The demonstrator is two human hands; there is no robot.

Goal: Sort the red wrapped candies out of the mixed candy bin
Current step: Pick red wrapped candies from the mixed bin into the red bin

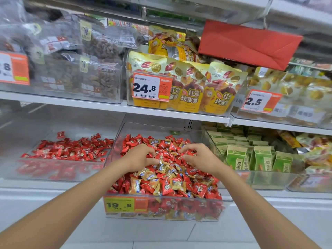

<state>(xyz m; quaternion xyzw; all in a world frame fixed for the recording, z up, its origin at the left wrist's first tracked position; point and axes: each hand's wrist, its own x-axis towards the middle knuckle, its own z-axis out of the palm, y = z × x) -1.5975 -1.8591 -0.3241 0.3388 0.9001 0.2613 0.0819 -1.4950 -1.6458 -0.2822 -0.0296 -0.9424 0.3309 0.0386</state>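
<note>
Red candies [166,187] mix with gold candies [134,185] printed blue; tag [119,204] at 6 o'clock is yellow and orange; packets [235,157] at 3 o'clock are green.

I see both bare arms reaching forward, converging from the lower corners of my view. The left hand [142,157] is palm-down, its fingers [151,150] curled in toward the thumb just beneath them. The right hand [200,159] mirrors it, fingers [186,149] hooked above its thumb. The two sets of fingertips point at each other, near but apart. Both wrists run straight behind the fingers. Whether either hand pinches anything, I cannot tell.
</note>
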